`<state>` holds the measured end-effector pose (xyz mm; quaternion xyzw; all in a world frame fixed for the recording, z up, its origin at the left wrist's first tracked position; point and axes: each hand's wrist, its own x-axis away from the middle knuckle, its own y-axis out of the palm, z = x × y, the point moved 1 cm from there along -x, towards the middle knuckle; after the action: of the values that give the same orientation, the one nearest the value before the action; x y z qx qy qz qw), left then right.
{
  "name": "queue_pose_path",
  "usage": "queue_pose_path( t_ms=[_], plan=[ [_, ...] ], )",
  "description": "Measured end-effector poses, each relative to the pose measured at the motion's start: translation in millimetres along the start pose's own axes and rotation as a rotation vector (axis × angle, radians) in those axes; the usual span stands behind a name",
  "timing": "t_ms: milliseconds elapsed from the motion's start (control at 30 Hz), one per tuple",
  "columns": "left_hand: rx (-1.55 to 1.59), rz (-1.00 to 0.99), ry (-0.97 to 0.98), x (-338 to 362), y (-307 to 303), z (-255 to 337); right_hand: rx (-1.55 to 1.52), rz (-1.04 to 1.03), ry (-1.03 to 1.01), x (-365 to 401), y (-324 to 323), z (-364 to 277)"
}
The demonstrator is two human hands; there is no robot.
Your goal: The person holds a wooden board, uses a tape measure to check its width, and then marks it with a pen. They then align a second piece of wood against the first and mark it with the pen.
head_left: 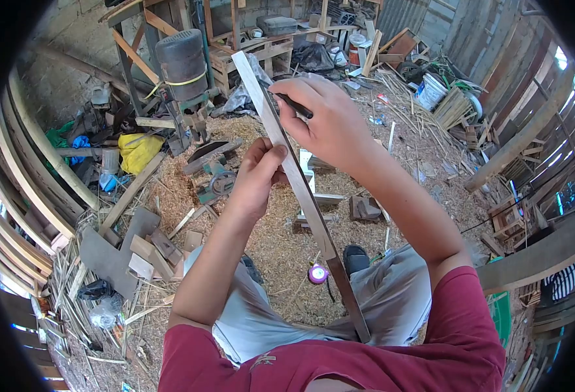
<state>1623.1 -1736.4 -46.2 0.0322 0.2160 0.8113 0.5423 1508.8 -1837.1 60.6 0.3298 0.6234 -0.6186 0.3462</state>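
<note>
A long, narrow wooden strip (309,208) slants from the upper middle of the view down to my lap, its lower end over my right thigh. My left hand (260,175) grips it partway up, with the thumb across its face. Held in the fingers of my right hand (327,119) is a black pen (294,105), its tip right at the strip's edge above my left hand. Beneath the strip, wood blocks (366,209) lie on the shavings. A round purple-and-white object (317,274) sits between my feet.
Wood shavings (281,287) cover the ground. A machine with a dark motor (181,65) stands ahead on the left, near a yellow sack (139,153). Grey flat sheets (112,258) and offcuts lie at left. A white bucket (430,91) and scattered sticks are at right.
</note>
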Motion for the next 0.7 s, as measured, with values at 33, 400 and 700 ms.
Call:
queue_pose_path(
  t_ms=[33, 400, 700],
  plan=[
    [-0.005, -0.003, 0.0, -1.1, -0.7, -0.8, 0.001, -0.014, -0.011, 2.1, -3.2, -2.4],
    [-0.007, 0.008, -0.008, 2.6, -3.8, -2.0, -0.074, -0.217, 0.023, 66.6, -52.1, -43.2],
    [-0.003, 0.054, -0.052, -2.3, -6.7, -11.0, -0.197, -0.389, 0.085, 131.9, -92.5, -81.8]
  ],
)
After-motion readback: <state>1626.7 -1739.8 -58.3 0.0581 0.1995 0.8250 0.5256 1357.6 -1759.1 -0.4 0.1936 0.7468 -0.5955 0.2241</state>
